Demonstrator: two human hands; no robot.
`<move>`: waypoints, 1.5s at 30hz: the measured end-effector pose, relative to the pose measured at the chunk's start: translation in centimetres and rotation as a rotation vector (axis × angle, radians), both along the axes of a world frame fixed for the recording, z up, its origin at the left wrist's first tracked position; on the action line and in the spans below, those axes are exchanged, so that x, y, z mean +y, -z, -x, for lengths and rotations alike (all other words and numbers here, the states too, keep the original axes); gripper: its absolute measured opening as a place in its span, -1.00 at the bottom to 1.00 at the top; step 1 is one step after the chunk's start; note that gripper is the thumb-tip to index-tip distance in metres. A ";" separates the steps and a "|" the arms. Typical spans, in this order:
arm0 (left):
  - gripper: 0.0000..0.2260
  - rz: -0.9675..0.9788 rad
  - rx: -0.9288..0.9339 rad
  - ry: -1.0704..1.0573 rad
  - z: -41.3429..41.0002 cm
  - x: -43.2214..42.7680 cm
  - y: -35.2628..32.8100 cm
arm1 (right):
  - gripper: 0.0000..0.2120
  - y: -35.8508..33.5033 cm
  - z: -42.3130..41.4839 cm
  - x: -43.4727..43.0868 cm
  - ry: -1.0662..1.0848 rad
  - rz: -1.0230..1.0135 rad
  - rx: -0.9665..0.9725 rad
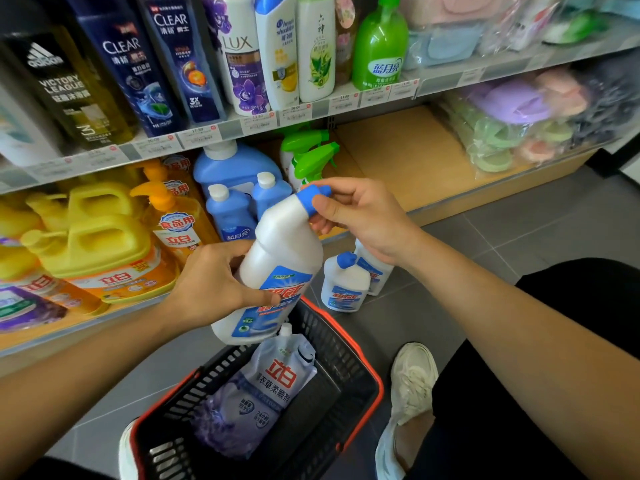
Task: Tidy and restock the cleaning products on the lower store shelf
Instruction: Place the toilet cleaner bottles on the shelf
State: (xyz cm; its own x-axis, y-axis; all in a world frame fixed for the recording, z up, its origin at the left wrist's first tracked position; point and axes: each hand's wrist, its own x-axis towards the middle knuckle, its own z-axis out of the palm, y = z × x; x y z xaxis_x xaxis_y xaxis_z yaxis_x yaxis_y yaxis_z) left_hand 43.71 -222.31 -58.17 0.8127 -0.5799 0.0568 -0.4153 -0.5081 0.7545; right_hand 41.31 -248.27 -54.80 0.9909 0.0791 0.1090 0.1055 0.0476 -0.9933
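I hold a white toilet-cleaner bottle (277,268) with a blue angled cap, tilted, above the shopping basket (360,372). My left hand (221,282) grips its body from the left. My right hand (360,213) pinches the blue cap and neck. Two matching white bottles (346,282) stand on the floor in front of the lower shelf (408,157). A purple-and-white refill pouch (263,386) lies inside the basket.
The lower shelf holds yellow detergent jugs (100,247), orange pump bottles (173,216), blue bottles (228,209) and green spray bottles (311,157); bare wood shows to their right. Bagged sponges (519,126) sit far right. Shampoo bottles fill the shelf above. My white shoe (412,379) is beside the basket.
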 end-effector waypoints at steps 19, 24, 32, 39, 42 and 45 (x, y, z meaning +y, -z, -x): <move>-0.53 0.739 0.564 -0.200 -1.6 0.5 -1.0 | -0.35 6.2 2.0 3.0 -0.243 0.032 0.371; -0.72 0.582 0.459 -0.195 -1.7 1.3 -1.4 | -0.30 5.9 2.0 3.1 -0.069 0.056 0.258; -0.84 0.031 0.240 -0.370 -0.8 2.7 -0.6 | -0.38 3.4 1.3 1.8 0.112 0.175 0.190; -0.54 -0.085 -0.439 -0.171 -0.2 3.4 -1.6 | -0.42 1.6 1.0 2.6 0.127 0.450 0.095; -0.25 -0.251 -0.478 -0.024 -0.4 3.1 -1.6 | -0.44 1.3 1.2 3.5 0.054 0.547 0.048; -0.19 -0.350 -0.316 0.055 0.0 2.8 -0.9 | -0.43 1.2 1.5 4.7 -0.036 0.615 -0.023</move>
